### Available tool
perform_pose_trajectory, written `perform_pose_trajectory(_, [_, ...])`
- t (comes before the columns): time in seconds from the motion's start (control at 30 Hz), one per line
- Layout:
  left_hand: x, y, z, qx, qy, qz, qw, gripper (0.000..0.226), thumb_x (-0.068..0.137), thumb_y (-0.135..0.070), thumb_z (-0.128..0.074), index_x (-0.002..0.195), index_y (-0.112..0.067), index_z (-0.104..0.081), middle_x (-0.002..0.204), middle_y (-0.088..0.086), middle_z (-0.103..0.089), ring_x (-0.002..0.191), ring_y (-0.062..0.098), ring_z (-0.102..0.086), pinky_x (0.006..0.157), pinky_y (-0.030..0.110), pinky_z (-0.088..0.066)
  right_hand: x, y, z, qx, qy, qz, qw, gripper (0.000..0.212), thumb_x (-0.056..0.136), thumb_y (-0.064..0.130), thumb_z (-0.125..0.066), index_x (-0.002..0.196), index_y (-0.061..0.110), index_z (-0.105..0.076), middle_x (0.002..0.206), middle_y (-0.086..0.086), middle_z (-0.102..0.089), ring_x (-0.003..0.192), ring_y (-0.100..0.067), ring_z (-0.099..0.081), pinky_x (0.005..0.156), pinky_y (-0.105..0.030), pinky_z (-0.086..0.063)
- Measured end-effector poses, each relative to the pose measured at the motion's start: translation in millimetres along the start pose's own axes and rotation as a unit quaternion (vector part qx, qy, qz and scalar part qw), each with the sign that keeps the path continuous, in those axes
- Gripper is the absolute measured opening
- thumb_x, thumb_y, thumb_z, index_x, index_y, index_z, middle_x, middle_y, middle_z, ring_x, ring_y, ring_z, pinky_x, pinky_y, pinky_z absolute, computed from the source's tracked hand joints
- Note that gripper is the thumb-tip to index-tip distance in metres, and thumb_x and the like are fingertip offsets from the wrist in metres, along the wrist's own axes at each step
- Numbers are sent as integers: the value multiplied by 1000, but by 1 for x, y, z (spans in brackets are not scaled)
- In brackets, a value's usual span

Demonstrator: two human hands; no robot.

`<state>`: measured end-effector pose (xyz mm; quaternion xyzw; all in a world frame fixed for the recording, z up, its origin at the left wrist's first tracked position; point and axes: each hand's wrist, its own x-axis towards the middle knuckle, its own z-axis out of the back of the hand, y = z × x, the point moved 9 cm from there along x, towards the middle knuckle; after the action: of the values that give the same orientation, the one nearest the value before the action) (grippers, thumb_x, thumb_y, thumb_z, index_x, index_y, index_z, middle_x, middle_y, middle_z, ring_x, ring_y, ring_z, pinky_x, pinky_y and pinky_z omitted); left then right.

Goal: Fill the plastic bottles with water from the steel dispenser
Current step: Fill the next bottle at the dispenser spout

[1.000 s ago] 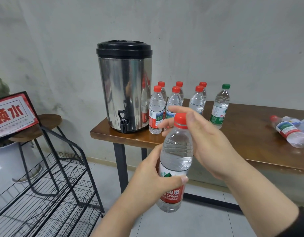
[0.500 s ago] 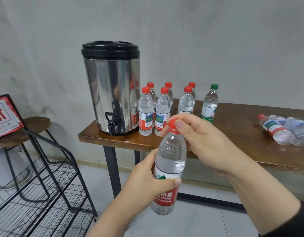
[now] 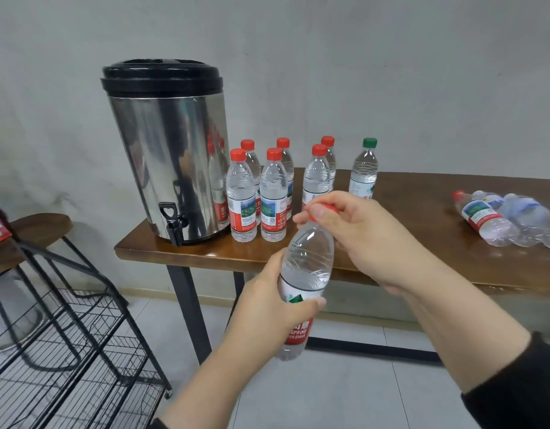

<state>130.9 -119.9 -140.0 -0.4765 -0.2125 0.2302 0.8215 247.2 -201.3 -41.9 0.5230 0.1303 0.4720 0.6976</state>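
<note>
Gripping a plastic bottle [image 3: 307,267] around its label at the lower centre of the frame, the person's left hand [image 3: 267,308] has fingers and thumb curled round the body and holds it tilted, neck leaning toward the upper right, while the right hand [image 3: 360,236] pinches the red cap [image 3: 321,209] between thumb and curled fingers. Behind it, the steel dispenser [image 3: 168,150] with its black lid stands at the left end of the wooden table [image 3: 422,230], its tap [image 3: 173,222] hanging over the near edge. Just right of the dispenser stand six red-capped bottles [image 3: 258,193] and one green-capped bottle [image 3: 364,168], and more bottles [image 3: 509,221] lie on their sides at the far right.
</note>
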Motion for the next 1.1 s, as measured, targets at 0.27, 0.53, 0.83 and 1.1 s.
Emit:
perform_pose_trajectory(0.27, [45, -6, -18, -21, -62, -29, 997, 72, 77, -35, -87, 134, -51, -46, 119, -30, -65, 112, -5, -60, 93, 16, -50, 26, -12, 27, 25, -87, 12, 996, 15, 97, 35, -66, 105, 24, -71, 98, 7, -77, 98, -8, -71, 97, -37, -55])
perform_pose_trajectory(0.53, [107, -9, -33, -45, -99, -38, 993, 68, 78, -28, -87, 131, -44, -47, 114, -26, -67, 108, -5, -63, 91, 19, -50, 73, -32, 47, -39, -95, 21, 994, 22, 98, 36, -64, 112, 20, -70, 101, 8, -75, 99, -6, -69, 94, -34, -54])
perform_pose_trajectory(0.83, [191, 6, -42, -41, -167, -13, 985, 74, 84, -29, -84, 144, -23, -41, 131, -8, -62, 117, 13, -61, 98, 31, -49, 78, -130, 88, -30, -149, -62, 986, 41, 104, 41, -48, 140, 22, -54, 104, 10, -74, 97, -5, -70, 98, -43, -54])
perform_pose_trajectory(1.1, [212, 17, -53, -27, -202, -30, 978, 80, 82, -32, -86, 148, -30, -39, 143, -12, -56, 128, 6, -52, 110, 36, -47, 80, -188, 83, -10, -137, -109, 984, 38, 107, 36, -43, 141, 21, -53, 115, 9, -72, 99, -4, -70, 101, -42, -53])
